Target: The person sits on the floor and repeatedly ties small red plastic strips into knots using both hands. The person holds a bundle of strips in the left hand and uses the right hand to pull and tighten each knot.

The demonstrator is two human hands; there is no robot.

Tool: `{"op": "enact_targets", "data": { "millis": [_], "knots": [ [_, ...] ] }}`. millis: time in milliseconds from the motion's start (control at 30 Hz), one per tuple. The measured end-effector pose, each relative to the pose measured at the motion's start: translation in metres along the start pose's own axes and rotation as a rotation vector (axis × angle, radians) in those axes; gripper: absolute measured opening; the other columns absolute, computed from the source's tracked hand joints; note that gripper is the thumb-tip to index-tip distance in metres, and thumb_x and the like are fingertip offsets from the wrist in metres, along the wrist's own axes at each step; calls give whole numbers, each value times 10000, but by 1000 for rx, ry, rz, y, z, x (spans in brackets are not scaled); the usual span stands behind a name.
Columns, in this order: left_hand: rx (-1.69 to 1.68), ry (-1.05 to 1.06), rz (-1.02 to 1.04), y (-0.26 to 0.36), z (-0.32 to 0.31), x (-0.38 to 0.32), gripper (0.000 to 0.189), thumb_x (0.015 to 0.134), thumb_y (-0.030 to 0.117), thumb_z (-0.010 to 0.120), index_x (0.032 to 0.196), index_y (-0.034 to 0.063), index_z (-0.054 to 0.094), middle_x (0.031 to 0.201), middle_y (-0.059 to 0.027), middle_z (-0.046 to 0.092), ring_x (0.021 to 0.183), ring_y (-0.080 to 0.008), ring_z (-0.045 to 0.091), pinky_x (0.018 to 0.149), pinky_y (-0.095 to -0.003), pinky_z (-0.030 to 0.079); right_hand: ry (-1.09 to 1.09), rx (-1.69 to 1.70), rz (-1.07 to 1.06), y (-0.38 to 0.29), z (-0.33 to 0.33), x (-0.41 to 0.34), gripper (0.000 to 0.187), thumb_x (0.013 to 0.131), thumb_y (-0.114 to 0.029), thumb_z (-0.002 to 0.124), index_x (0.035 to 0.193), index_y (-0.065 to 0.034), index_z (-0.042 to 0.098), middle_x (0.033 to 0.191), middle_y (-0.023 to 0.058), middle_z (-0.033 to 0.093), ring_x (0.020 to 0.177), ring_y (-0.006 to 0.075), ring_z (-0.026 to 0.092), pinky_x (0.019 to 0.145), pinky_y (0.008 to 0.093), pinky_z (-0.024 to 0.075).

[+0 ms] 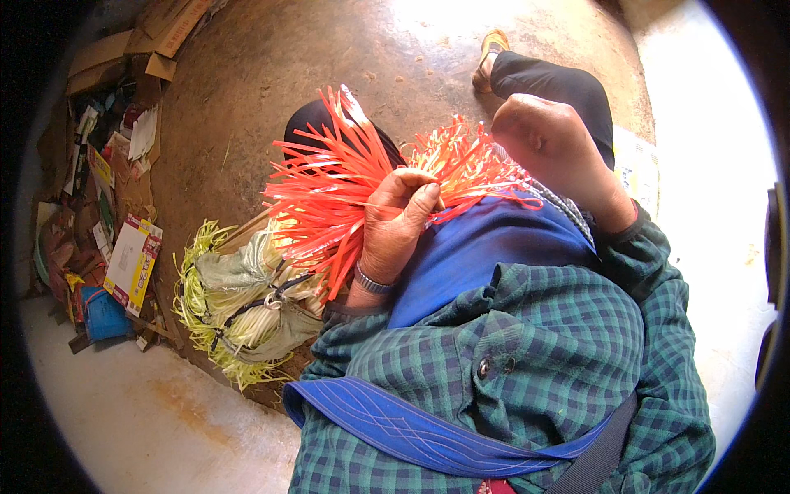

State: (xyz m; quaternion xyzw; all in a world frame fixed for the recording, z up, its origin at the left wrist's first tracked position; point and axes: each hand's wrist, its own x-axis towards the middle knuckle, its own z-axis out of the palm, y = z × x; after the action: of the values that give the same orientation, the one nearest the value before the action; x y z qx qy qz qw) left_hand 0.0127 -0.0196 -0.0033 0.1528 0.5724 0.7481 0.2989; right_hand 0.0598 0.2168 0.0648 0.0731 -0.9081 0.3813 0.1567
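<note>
My left hand point(395, 216), with a metal-banded watch on the wrist, is closed around a bundle of red plastic strips point(327, 185). The loose ends fan out to the left over my knee, and thumb and forefinger meet at the near side. More red and orange strips point(457, 160) lie in a crinkled heap on my lap, between the two hands. My right hand point(543, 133) is bent down at the heap's right side; its fingers are hidden, so what they hold does not show. A blue apron point(494, 234) covers my lap beneath the strips.
A bundle of pale yellow-green strips point(247, 309), wrapped in plastic and tied with dark cord, lies on the floor point(234, 111) to my left. Beyond it are flattened cardboard point(160, 37), a printed carton point(133, 262) and a blue container point(105, 312). Printed sheeting point(636, 167) lies at right.
</note>
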Motion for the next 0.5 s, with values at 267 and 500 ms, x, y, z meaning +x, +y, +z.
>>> {"op": "enact_targets", "data": {
  "millis": [267, 500],
  "knots": [
    [30, -6, -19, 4, 1, -3, 114, 966, 80, 601, 1057, 11, 595, 871, -47, 641, 806, -114, 610, 754, -245, 496, 63, 46, -5, 6, 2, -1, 62, 864, -43, 621, 826, -26, 575, 728, 142, 550, 630, 311, 549, 574, 353, 466],
    [316, -40, 71, 11, 1, -12, 136, 976, 40, 569, 1098, -14, 596, 944, -91, 675, 880, -137, 641, 820, -264, 515, 99, 880, 648, 9, 42, 4, 94, 940, -130, 598, 913, -41, 610, 719, -2, 574, 604, 58, 523, 525, 205, 406]
  ]
}}
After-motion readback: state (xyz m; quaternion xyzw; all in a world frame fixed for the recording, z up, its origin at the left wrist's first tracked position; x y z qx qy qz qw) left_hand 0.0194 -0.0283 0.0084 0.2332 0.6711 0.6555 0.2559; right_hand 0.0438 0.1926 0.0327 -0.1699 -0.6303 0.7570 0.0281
